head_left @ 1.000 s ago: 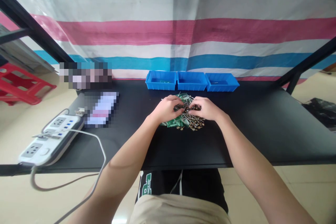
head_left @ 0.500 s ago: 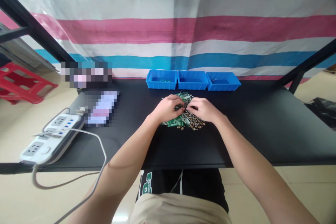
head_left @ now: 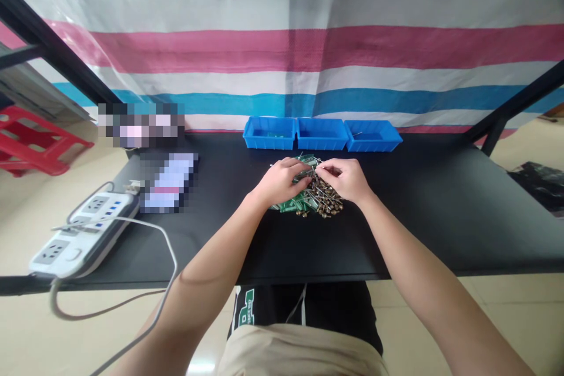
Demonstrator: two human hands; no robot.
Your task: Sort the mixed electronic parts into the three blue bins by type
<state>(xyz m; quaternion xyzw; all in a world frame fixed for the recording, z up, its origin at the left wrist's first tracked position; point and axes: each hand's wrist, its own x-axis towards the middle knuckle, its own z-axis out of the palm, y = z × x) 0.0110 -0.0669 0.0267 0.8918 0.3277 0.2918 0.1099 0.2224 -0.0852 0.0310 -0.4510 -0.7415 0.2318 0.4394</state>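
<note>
A mixed pile lies at the middle of the black table: green plastic pieces [head_left: 291, 205] on the left, and thin metal pins with brass-coloured heads [head_left: 328, 202] on the right. My left hand [head_left: 284, 181] rests against the pile's left side, its fingers curved and a gap showing between thumb and forefinger. Over the right side, my right hand [head_left: 348, 179] is closed in a pinch, thumb against forefinger. Whatever sits at those fingertips is too small to make out.
Three blue bins [head_left: 321, 134] stand in a row behind the pile; a few small pieces show in the left and right ones. At left are a white power strip [head_left: 83, 235] with a looping cable [head_left: 170, 241] and a blurred-out flat item [head_left: 171, 182]. A striped sheet [head_left: 220, 53] hangs behind.
My right hand has lifted slightly and drawn away from my left hand, uncovering more pins. The gap between my left thumb and forefinger looks a little wider.
</note>
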